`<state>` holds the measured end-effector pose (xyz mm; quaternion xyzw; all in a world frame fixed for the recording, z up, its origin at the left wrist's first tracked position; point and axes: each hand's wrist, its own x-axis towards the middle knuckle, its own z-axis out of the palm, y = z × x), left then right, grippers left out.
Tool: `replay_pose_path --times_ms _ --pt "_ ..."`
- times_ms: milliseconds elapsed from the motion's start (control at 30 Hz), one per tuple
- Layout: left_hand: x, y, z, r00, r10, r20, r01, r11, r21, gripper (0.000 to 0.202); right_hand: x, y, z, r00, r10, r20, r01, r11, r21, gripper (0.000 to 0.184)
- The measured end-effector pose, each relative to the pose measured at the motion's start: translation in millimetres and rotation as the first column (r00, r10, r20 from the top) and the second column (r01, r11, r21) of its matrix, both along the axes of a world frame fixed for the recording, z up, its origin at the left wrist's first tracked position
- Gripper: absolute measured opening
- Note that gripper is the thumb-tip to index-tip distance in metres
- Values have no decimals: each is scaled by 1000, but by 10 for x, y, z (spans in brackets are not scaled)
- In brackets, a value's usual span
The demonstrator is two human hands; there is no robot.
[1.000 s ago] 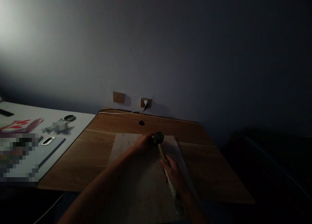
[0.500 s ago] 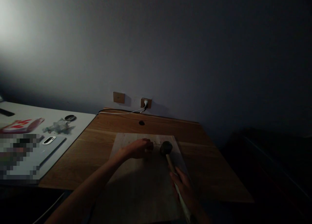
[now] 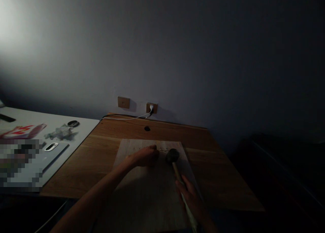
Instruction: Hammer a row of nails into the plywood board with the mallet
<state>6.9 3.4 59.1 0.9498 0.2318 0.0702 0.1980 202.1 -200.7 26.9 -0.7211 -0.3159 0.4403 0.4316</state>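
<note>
In the head view, the left hand (image 3: 146, 156) reaches in from the lower left, low over the far half of a pale, rectangular wooden board (image 3: 149, 199). Its fingers are curled and bunched; whether they pinch anything cannot be told in the dim light.

The right hand (image 3: 189, 190) is wrapped around the handle of a mallet (image 3: 177, 171) with a dark, rounded head and a pale, straight shaft. The mallet's long axis runs obliquely: the head points away from the person and slightly left, the handle end back toward the person and to the right. The head is over the right far part of the board, well apart from the left hand; whether it touches the wood is unclear.

Small, shiny metal pieces (image 3: 160, 149) are near the board's far edge, between the left hand and the mallet head. Their exact shape is too small to tell. The board lies on a brown, wood-grained table (image 3: 223, 179), its long sides running away from the person. Left of this table, a white tabletop (image 3: 87, 122) carries a crumpled, translucent plastic bag (image 3: 61, 133) and a red-and-white packet (image 3: 24, 131). Behind, a white plug (image 3: 151, 107) sits in a brownish wall socket (image 3: 155, 108).
</note>
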Motion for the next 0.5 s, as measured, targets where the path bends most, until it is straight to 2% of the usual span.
replay_pose_path --times_ms 133,267,500 --pt "-10 -9 1 999 32 -24 -33 998 -52 6 11 15 50 999 42 11 -42 999 -19 66" --pt "-18 -25 44 998 49 -34 -51 996 -72 7 2 30 25 998 52 -36 -53 998 -33 63" --pt "-54 50 -11 992 122 -28 -121 992 32 17 -55 41 26 996 72 -59 -72 997 4 60"
